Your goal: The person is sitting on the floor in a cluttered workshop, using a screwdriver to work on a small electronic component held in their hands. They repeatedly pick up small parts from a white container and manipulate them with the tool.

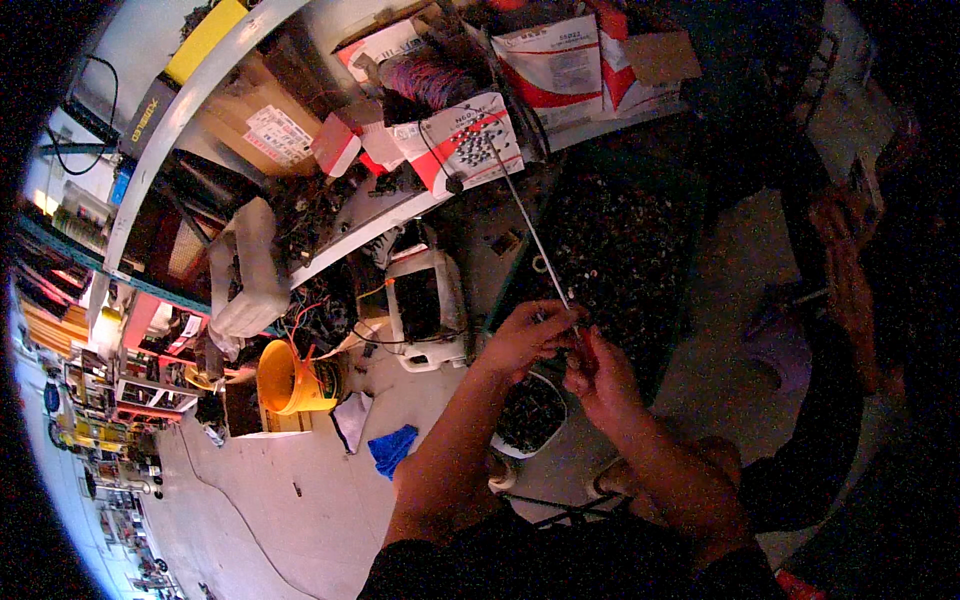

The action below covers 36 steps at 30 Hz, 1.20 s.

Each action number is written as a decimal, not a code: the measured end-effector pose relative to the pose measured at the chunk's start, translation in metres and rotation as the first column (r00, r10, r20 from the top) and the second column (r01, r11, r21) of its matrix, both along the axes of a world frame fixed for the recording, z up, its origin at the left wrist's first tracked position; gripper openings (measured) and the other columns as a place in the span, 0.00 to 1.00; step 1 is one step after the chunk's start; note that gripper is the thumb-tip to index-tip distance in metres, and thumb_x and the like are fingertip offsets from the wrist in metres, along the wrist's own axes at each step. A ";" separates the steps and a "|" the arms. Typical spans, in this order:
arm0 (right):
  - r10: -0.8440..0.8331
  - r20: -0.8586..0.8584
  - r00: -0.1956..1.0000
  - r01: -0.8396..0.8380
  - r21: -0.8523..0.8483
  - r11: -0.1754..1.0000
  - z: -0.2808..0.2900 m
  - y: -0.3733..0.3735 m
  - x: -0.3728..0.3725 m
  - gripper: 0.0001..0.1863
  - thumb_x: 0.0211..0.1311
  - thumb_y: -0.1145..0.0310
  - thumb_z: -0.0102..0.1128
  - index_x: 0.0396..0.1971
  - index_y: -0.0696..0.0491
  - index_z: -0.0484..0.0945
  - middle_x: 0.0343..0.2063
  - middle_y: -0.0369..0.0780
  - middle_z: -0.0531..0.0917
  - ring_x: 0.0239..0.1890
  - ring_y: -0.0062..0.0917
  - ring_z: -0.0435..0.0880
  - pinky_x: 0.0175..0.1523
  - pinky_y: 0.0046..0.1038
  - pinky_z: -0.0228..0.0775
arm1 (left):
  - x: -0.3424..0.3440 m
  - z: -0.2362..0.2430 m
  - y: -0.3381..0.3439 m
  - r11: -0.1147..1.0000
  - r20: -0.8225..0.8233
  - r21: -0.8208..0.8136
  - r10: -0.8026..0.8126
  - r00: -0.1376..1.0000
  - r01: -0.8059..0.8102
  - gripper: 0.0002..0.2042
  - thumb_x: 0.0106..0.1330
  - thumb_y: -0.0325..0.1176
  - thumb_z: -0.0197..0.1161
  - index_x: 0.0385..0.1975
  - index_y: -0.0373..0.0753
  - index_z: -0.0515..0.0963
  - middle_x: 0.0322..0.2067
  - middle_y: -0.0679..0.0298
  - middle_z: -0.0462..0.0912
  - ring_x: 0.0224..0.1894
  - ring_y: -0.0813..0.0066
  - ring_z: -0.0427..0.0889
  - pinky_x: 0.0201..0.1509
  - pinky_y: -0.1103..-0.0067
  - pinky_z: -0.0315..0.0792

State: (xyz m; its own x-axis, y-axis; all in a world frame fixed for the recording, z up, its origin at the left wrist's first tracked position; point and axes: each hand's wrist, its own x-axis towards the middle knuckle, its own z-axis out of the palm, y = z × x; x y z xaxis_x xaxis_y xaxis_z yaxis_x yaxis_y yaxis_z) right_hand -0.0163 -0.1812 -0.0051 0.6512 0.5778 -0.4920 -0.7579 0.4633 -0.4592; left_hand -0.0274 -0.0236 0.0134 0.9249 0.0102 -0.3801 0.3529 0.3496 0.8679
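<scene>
1. The pale floor (240, 500) is spreading across the lower left, beneath everything else.
2. A shelf (380, 226) with a white front edge is running diagonally across the upper left, carrying boxes and loose items.
3. A dark green bin (685, 320) is standing on the floor ahead of the person, holding many small dark and pale pieces.
4. A brown cardboard box (240, 90) is sitting on the shelf toward the left; a red-and-white box (440, 155) is sitting nearer the front edge.
5. A white plastic housing (430, 355) is resting below the shelf, and a yellow bucket (300, 408) is lying tilted to its left.
6. A white tub (512, 450) is standing beneath the hands, containing dark pieces.
7. The left hand (528, 342) is holding a thin rod (538, 240) near its lower end; its grip is closing the fingertips together on the shaft.
8. The right hand (604, 378) is lying just beside it, fingers bent inward; shadow is obscuring whether its grip is clamping anything.
9. A crumpled blue cloth (392, 450) is lying on the floor, left of the left forearm.
10. The rod is slanting up and leftward from the hands, its upper end overlapping the red-and-white box in view; whether they are touching cannot be told.
</scene>
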 end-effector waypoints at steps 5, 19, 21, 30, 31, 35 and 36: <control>0.009 0.015 1.000 -0.009 -0.038 0.999 0.007 0.001 0.000 0.13 0.68 0.56 0.48 0.34 0.50 0.72 0.21 0.34 0.74 0.16 0.18 0.65 0.24 0.24 0.59 | -0.001 -0.001 -0.002 0.977 -0.026 0.209 0.053 0.998 -0.046 0.13 0.63 0.40 0.63 0.39 0.37 0.77 0.31 0.66 0.80 0.29 0.78 0.76 0.34 0.81 0.71; 0.041 0.011 0.999 -0.042 0.067 0.997 0.001 -0.005 0.000 0.14 0.68 0.55 0.48 0.34 0.51 0.72 0.22 0.32 0.71 0.17 0.17 0.65 0.23 0.22 0.57 | 0.002 -0.002 -0.001 0.996 0.016 -0.051 -0.078 0.997 0.079 0.17 0.61 0.46 0.64 0.40 0.37 0.78 0.21 0.72 0.74 0.21 0.84 0.67 0.23 0.86 0.59; 0.071 -0.004 0.997 -0.070 0.093 0.993 0.001 -0.006 0.002 0.13 0.68 0.55 0.48 0.34 0.51 0.72 0.22 0.32 0.71 0.17 0.17 0.64 0.23 0.22 0.56 | 0.002 0.003 -0.002 0.996 0.034 -0.046 -0.068 0.997 0.070 0.16 0.61 0.45 0.64 0.37 0.38 0.78 0.21 0.72 0.74 0.21 0.84 0.67 0.23 0.86 0.59; -0.084 0.150 0.985 0.101 -0.108 0.989 0.014 0.010 -0.004 0.11 0.68 0.58 0.48 0.35 0.50 0.72 0.22 0.31 0.72 0.17 0.17 0.64 0.26 0.22 0.58 | 0.006 -0.006 -0.014 0.981 -0.018 0.164 0.112 0.994 -0.108 0.15 0.60 0.45 0.66 0.32 0.38 0.77 0.23 0.70 0.75 0.21 0.83 0.68 0.23 0.85 0.60; -0.068 0.127 0.990 0.076 -0.060 0.995 0.009 0.008 -0.004 0.11 0.68 0.58 0.48 0.35 0.50 0.72 0.21 0.31 0.72 0.17 0.17 0.65 0.26 0.22 0.58 | 0.006 -0.001 -0.016 0.987 -0.030 0.114 0.119 0.992 -0.115 0.15 0.60 0.45 0.65 0.33 0.38 0.77 0.23 0.70 0.75 0.21 0.83 0.67 0.23 0.85 0.60; 0.020 0.038 0.999 -0.024 0.100 0.995 -0.005 -0.005 -0.002 0.11 0.68 0.57 0.48 0.36 0.50 0.72 0.20 0.32 0.72 0.17 0.17 0.65 0.25 0.22 0.58 | 0.003 0.005 -0.006 0.990 0.022 -0.137 0.021 1.000 -0.018 0.16 0.60 0.44 0.65 0.37 0.36 0.77 0.21 0.71 0.74 0.20 0.84 0.66 0.21 0.85 0.58; 0.045 0.018 0.999 -0.047 0.131 0.990 -0.006 -0.006 -0.001 0.12 0.68 0.57 0.48 0.37 0.50 0.72 0.20 0.32 0.72 0.17 0.17 0.65 0.25 0.22 0.58 | 0.002 0.003 -0.002 0.977 0.067 -0.208 -0.030 0.997 0.043 0.17 0.60 0.44 0.65 0.38 0.36 0.77 0.20 0.71 0.74 0.19 0.85 0.66 0.21 0.85 0.58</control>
State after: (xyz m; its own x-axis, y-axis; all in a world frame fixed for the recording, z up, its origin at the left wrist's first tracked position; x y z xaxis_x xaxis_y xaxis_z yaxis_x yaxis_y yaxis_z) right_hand -0.0176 -0.1872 -0.0107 0.6289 0.6665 -0.4003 -0.7735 0.4847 -0.4083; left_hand -0.0255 -0.0252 0.0166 0.9455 -0.0974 -0.3108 0.3153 0.5136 0.7980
